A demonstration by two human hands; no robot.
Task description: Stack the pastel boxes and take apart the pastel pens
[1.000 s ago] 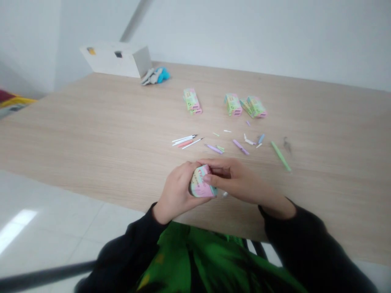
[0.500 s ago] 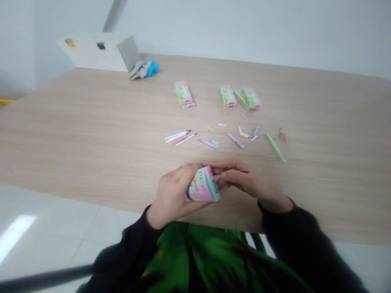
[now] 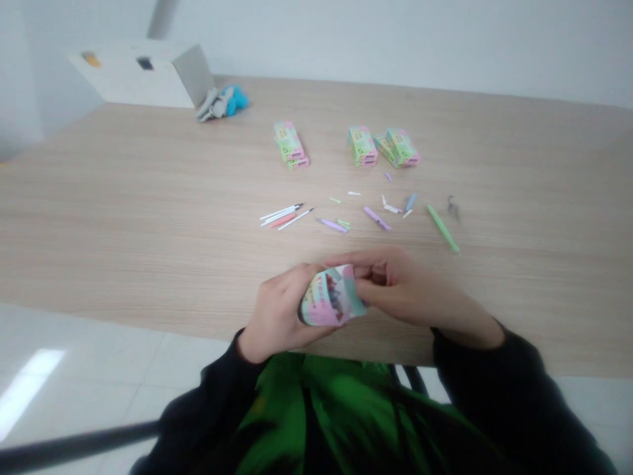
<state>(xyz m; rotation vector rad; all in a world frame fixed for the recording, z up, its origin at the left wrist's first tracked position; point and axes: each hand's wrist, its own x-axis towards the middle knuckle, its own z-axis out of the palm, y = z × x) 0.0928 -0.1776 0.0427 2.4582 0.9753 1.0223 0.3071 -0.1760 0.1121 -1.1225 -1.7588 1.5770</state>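
Observation:
My left hand is wrapped round a small pink and mint-green cardboard box, held just above the table's front edge. The box end facing right stands open, and dark and pale items show inside, too blurred to name. At that end my right hand has its thumb and fingers closed on the lifted end flap. Beyond the hands lie a purple pen, another purple pen piece and several thin white sticks with dark tips beside a red pen.
Similar boxes lie farther back: a stacked pair, another stack and a leaning group. A green pen and small white pieces lie to the right. A white carton and grey-blue gloves are at back left.
The box's end flap has gone from closed to open, pulled right by my right hand, and the contents now show. My left hand keeps its hold. The view has shifted slightly.

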